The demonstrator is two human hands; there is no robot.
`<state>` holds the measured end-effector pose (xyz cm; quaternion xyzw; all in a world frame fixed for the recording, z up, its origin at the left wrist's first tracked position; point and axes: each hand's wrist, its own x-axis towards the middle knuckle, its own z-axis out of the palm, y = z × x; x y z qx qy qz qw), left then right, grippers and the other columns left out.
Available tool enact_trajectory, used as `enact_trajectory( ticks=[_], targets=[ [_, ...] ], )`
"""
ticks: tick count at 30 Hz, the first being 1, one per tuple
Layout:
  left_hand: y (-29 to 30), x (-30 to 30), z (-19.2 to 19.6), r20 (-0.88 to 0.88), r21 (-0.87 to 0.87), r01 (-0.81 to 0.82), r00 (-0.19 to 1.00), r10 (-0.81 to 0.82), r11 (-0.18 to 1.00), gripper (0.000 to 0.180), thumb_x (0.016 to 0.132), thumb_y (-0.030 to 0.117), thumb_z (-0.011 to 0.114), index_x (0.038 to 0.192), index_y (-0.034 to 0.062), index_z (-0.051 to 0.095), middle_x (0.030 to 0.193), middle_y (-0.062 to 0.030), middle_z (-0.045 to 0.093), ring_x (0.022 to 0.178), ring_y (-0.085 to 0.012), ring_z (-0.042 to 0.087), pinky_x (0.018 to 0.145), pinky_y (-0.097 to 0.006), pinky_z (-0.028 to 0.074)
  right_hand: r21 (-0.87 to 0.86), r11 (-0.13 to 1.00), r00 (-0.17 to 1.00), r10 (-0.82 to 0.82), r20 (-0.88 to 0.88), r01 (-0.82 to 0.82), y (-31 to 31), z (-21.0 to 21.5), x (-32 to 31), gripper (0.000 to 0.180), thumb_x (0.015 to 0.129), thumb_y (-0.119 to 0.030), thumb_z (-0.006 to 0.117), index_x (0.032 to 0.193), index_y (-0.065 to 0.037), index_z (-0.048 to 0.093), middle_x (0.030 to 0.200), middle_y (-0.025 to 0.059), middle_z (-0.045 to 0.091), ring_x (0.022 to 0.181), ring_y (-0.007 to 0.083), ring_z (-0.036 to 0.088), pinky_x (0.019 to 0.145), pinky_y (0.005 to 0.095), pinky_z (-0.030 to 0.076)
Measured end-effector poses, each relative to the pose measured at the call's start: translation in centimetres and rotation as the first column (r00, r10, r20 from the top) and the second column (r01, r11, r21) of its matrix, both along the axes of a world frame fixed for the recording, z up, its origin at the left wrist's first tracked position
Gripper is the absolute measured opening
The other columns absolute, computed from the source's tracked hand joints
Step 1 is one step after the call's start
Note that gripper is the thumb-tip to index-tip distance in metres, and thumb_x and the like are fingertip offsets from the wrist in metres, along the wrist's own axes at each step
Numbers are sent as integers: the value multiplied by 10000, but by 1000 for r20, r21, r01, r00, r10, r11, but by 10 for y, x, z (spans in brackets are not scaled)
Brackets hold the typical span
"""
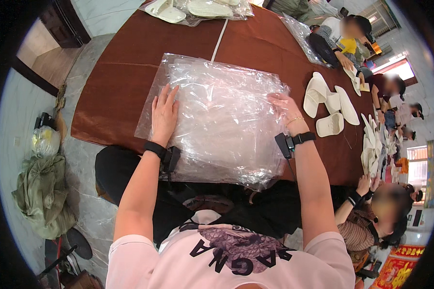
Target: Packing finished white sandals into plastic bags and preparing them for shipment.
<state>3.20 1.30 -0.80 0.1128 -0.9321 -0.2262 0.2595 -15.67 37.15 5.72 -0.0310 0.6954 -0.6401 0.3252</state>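
A stack of clear plastic bags [222, 120] lies flat in front of me, its near edge reaching over the table's front edge. On the stack's left side rests my left hand [165, 115], fingers stretched out and slightly spread. My right hand [285, 110] is at the stack's right edge, its fingers bent over the bag edges; whether they pinch a sheet is hard to make out. Just right of that hand lie several white slippers [316, 95] on the brown tablecloth.
The brown-covered table [130, 91] curves away to the left. Bagged white slippers [210, 8] lie at its far edge. Co-workers sit along the right side, one person's hands [364, 185] near a slipper pile [371, 149]. A green sack [44, 192] stands on the floor at left.
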Motion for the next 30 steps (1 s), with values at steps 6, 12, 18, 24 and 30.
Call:
enact_trajectory(
  ticks=[6,12,18,24,30],
  targets=[
    [-5,7,-1,1,18,-23,1000,23,1000,454,957,143,542,1406,175,485,1485,-103,427,1365,-288,407,1142,-473,280,-88,969,929,-248,-273,233,-25,9,-2,190,846,-21,686,1032,15,674,965,101,706,851,195,689,737,292,546],
    [-6,-19,42,13,-13,-1,1000,1,1000,454,956,167,555,1403,207,487,1486,-91,425,1411,-299,348,1111,-672,174,-294,923,905,-329,-269,249,-9,9,-42,192,866,-16,665,1055,16,649,1007,107,698,868,211,689,752,298,548],
    [7,-36,67,-15,-143,134,990,-137,981,425,959,196,557,1378,258,517,1493,-85,415,1419,-309,332,1099,-702,166,-220,952,876,-287,-388,215,9,21,-66,228,908,-89,648,1117,1,637,1037,92,689,922,182,666,778,281,528],
    [5,-23,4,157,-103,113,983,-96,988,431,906,187,615,1331,242,562,1488,-92,418,1386,-308,376,1091,-655,244,5,752,406,-349,-845,659,24,24,-7,249,936,-52,512,1147,-9,638,1101,111,669,1051,247,610,960,358,452],
    [-10,-32,58,247,-119,50,969,-19,992,433,914,268,605,1343,243,549,1504,-99,399,1347,-338,408,1088,-605,286,505,840,196,471,-860,199,-36,43,138,469,886,-256,634,1343,-181,556,1402,113,486,1331,345,408,1104,543,304]
  ],
)
